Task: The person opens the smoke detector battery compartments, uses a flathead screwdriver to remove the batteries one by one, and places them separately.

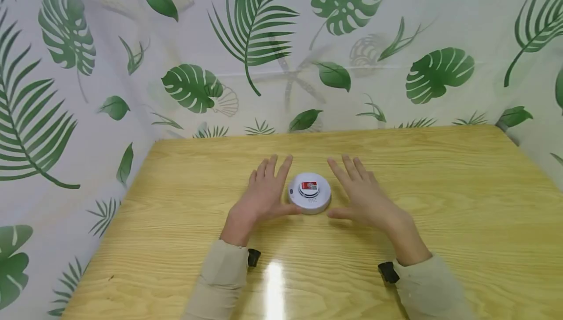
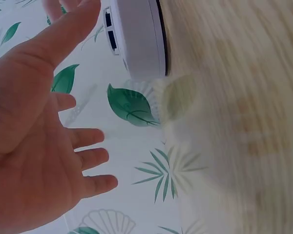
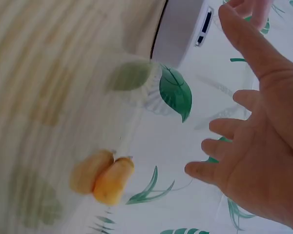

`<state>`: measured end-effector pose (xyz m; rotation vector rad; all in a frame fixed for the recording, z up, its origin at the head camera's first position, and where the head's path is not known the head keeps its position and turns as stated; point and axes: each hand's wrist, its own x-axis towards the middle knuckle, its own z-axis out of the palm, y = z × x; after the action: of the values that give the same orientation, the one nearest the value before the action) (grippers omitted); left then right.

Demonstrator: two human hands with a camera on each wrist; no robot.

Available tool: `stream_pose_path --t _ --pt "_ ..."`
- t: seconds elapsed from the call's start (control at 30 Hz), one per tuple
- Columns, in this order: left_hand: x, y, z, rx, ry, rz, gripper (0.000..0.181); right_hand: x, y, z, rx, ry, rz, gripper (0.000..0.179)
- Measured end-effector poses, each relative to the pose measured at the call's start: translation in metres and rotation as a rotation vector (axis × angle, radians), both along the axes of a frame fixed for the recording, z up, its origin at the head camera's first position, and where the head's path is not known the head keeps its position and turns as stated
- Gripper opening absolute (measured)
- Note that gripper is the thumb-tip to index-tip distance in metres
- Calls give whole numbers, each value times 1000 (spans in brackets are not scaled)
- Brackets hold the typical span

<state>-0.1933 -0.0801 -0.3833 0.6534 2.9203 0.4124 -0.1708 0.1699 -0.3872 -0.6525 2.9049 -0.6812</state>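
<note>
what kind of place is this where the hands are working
Probably a staged tabletop recording booth, not a lived-in room: a bare wooden table is walled on three sides by leaf-print sheeting, with only a round white smoke detector between both open hands.

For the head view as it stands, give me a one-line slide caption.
Two open hands, left and right, flank a white smoke detector on a wooden table.
</note>
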Motion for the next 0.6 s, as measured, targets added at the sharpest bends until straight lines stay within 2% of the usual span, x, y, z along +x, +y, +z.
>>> stream_pose_path --t 0.13,0.3,0.47,0.6 --pt "-2 4 -2 18 -37 -30 117 -6 -12 0 -91 -26 45 113" --pt "-2 12 -9 15 -57 -50 111 -13 -21 -3 -172 -114 53 114" --pt "-3 14 -9 3 -77 -63 102 -16 -24 -6 -194 -179 65 111" --pt "-3 13 -8 -20 -83 -69 88 -20 -27 -7 -168 -174 89 96"
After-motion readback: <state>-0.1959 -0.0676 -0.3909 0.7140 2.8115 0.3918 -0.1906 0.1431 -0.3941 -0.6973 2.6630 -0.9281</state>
